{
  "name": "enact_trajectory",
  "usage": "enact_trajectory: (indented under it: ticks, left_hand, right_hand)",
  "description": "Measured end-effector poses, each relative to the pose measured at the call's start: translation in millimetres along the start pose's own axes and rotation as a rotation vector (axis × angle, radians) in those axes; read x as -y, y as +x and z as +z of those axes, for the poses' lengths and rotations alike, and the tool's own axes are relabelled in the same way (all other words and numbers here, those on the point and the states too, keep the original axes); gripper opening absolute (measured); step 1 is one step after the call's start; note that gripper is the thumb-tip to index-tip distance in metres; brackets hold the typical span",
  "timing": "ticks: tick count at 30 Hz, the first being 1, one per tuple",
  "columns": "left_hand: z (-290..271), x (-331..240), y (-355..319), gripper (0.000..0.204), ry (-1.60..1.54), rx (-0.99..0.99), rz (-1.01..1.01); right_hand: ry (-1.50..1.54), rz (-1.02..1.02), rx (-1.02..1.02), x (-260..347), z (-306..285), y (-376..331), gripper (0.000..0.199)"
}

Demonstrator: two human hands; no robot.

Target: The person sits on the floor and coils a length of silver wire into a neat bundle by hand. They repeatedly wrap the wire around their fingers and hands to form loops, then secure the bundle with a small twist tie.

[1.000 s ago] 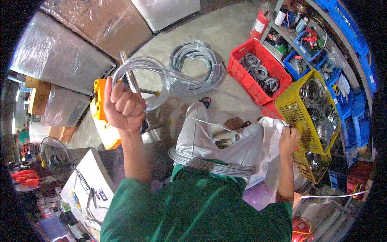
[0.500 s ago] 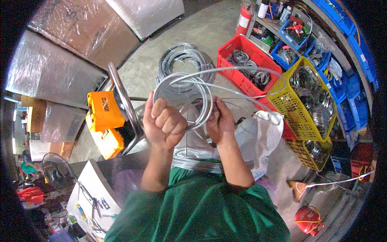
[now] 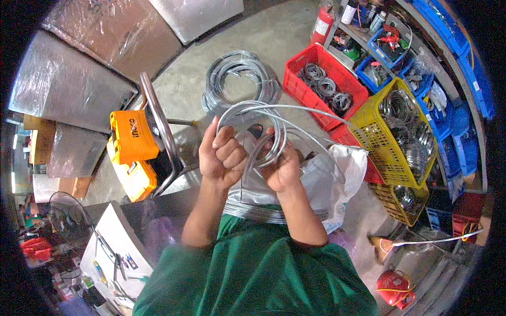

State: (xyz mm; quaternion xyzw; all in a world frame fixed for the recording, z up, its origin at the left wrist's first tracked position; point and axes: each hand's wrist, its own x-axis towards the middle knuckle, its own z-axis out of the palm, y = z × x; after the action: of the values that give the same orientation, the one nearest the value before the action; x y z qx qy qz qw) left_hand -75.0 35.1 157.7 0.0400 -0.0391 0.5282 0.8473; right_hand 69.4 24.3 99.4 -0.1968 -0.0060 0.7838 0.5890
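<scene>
Both my hands are raised in front of my chest, gripping a small coil of grey steel cable (image 3: 263, 124). My left hand (image 3: 224, 155) is fisted on the coil's left side. My right hand (image 3: 282, 168) clasps its lower right side. One strand of the cable (image 3: 316, 109) runs off to the right toward the yellow crate. Below my hands a larger stack of cable coils (image 3: 247, 210) rests against my green shirt. A white plastic bag (image 3: 337, 179) lies just right of my right hand.
A big cable coil (image 3: 232, 79) lies on the concrete floor. A red crate (image 3: 295, 79) and a yellow crate (image 3: 369, 137) hold wound cable rings. An orange tool case (image 3: 132, 137) sits on a metal chair (image 3: 158, 126) at left. Shelves with blue bins stand at right.
My right hand came from the white bag up to the coil and took hold of it. My left hand moved right toward the centre, and both now hold the coil together.
</scene>
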Motion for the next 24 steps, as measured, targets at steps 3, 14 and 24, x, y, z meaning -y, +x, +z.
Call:
enact_trajectory:
  ticks: [3,14,24]
  left_hand:
    - [-10.2,-5.7,6.1,0.052,0.076,-0.024,-0.021]
    - [-18.2,0.6,10.3,0.053,0.277,-0.320,0.011]
    - [-36.6,-19.1,21.6,0.049,0.424,-0.625,0.277]
  right_hand:
    - [0.140,0.071,0.189,-2.7,-4.3,-4.0,0.025]
    - [0.259,0.216,0.436,4.8,-10.1,-3.0,0.017]
    - [-0.645,0.460,0.113,47.3,-20.2,-24.2,0.032]
